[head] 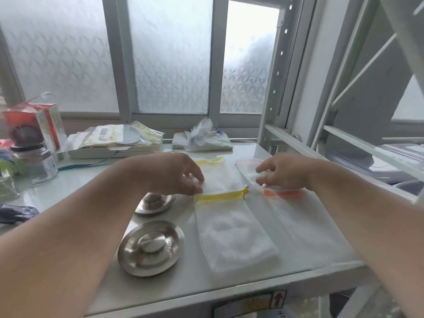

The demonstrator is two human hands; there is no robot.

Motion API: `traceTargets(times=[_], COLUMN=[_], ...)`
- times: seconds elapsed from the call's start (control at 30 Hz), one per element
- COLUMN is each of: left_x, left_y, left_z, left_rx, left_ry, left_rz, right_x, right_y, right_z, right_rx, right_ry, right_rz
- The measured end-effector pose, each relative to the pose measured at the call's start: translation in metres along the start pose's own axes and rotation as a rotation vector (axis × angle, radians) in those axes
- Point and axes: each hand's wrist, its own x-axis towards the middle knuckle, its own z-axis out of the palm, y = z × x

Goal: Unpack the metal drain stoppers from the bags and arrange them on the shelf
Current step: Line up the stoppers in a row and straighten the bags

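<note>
Nearest the camera, 1 metal drain stopper (151, 247) is seen knob-up on the white shelf (229, 292), left of the yellow-zip mesh bag (229, 223). 1 more stopper (154, 203) is partly hidden just beyond it, still left of that bag. Left hand (177, 174) is laid on the bag's far end, fingers loosely spread, nothing clamped. Right of the yellow-zip bag, an orange-zip mesh bag (305, 216) is laid flat; right hand (283, 172) is pinched on its far end by the zip.
</note>
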Motion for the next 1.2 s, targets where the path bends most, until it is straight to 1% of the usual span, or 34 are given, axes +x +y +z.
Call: traceTargets(times=[0.13, 0.23, 0.3, 0.37, 0.43, 0.47, 0.57, 0.6, 0.67, 0.73, 0.87, 1.0, 1.13, 1.2], left_x=[-0.002, 0.0, 0.003, 0.004, 0.003, 0.002, 0.0, 0.0, -0.001, -0.003, -0.003, 0.0, 0.0, -0.001], left_y=[-0.001, -0.001, -0.003, -0.003, -0.003, -0.003, -0.002, -0.001, -0.001, 0.0, 0.0, 0.001, -0.003, -0.004], left_z=[-0.003, -0.004, -0.007, -0.009, -0.011, -0.011, -0.01, -0.01, -0.01, -0.01, -0.009, -0.005, -0.008, -0.008], left_rx=[-0.029, -0.074, -0.117, -0.095, -0.057, -0.046, -0.032, -0.027, -0.025, -0.033, -0.047, -0.047, -0.076, -0.103], left_ry=[-0.001, 0.032, 0.047, 0.038, 0.003, -0.013, -0.054, -0.07, -0.104, -0.127, -0.131, -0.106, -0.064, -0.07], left_rz=[-0.017, 0.032, 0.076, 0.11, 0.121, 0.125, 0.141, 0.143, 0.137, 0.14, 0.149, 0.161, 0.156, 0.168], right_x=[0.01, 0.003, -0.009, -0.028, -0.057, -0.074, -0.126, -0.139, -0.156, -0.166, -0.177, -0.18, -0.172, -0.165], right_y=[-0.002, -0.004, -0.009, -0.018, -0.032, -0.039, -0.057, -0.06, -0.064, -0.066, -0.067, -0.067, -0.033, -0.012], right_z=[0.002, -0.005, -0.014, -0.021, -0.021, -0.017, 0.008, 0.018, 0.035, 0.047, 0.055, 0.055, 0.032, 0.025], right_rx=[-0.028, -0.012, 0.016, 0.061, 0.098, 0.096, 0.036, 0.016, -0.011, -0.007, 0.01, 0.049, 0.131, 0.09], right_ry=[0.008, 0.045, 0.136, 0.25, 0.291, 0.262, 0.081, 0.05, 0.038, 0.077, 0.146, 0.17, 0.278, 0.263], right_rz=[-0.007, -0.02, -0.041, -0.087, -0.163, -0.209, -0.305, -0.334, -0.377, -0.388, -0.362, -0.337, -0.171, -0.073])
